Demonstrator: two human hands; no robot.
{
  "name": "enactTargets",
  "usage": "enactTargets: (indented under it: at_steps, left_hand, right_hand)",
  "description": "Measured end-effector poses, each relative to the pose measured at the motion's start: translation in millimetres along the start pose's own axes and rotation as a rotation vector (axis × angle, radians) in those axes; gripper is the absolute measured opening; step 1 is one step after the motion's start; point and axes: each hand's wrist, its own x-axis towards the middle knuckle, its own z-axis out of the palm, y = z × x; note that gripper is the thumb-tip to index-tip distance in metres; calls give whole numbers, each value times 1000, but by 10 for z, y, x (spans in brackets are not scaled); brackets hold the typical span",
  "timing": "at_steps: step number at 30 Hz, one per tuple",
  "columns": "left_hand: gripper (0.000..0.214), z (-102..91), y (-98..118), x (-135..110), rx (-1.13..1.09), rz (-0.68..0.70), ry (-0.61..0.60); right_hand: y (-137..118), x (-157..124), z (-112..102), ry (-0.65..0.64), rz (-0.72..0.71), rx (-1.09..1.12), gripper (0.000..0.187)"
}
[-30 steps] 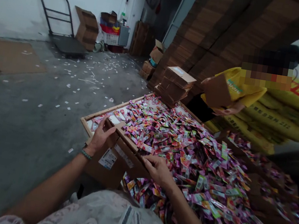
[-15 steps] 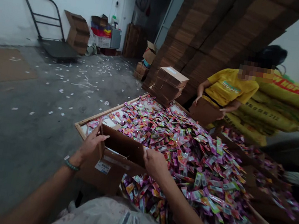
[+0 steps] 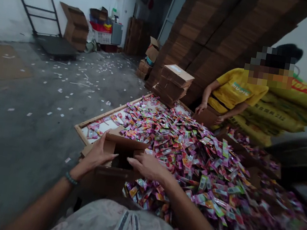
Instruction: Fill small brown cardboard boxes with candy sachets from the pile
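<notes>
An open cardboard box [image 3: 108, 181] is in front of my body at the near left corner of the table. My left hand [image 3: 94, 159] grips the box's left side, its thumb reaching over the opening. On the opposite side, my right hand [image 3: 147, 165] holds the right edge, with its thumb and fingers at the end flap. The inside of the box looks dark, and its bottom cannot be made out. Beside my right forearm spreads a heap of small shiny purple, pink and green packets [image 3: 177, 146].
A wooden-rimmed table [image 3: 107, 111] bears the packets and a stack of folded cartons [image 3: 174, 83]. Across it a person in a yellow shirt [image 3: 235, 89] handles another box [image 3: 207, 117]. Yellow sacks [image 3: 281, 116] lie behind. A platform trolley [image 3: 55, 46] stands on the littered floor.
Both my hands have moved closer together over the box, folding its end flaps inward. The box has turned more level. Across the table, the other person's box is lower.
</notes>
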Motion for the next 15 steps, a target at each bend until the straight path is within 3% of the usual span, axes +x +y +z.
enactTargets:
  at_steps: [2, 3, 7, 9, 12, 15]
  left_hand:
    - [97, 3, -21, 11, -59, -43, 37]
    - [90, 3, -25, 4, -115, -65, 59]
    - [52, 15, -11, -59, -404, -89, 104]
    - [34, 43, -16, -66, -386, -7, 201]
    - [20, 101, -60, -34, -285, 135, 353]
    - [21, 79, -89, -15, -269, 161, 299]
  right_hand:
    - [103, -119, 36, 4, -120, -36, 60]
    - [156, -142, 90, 75, -141, -71, 59]
    - [336, -15, 347, 619, -125, -246, 76]
    - [406, 84, 379, 792, -96, -322, 92]
    - [498, 146, 314, 729, -113, -318, 83]
    - [577, 142, 223, 606, -111, -155, 84]
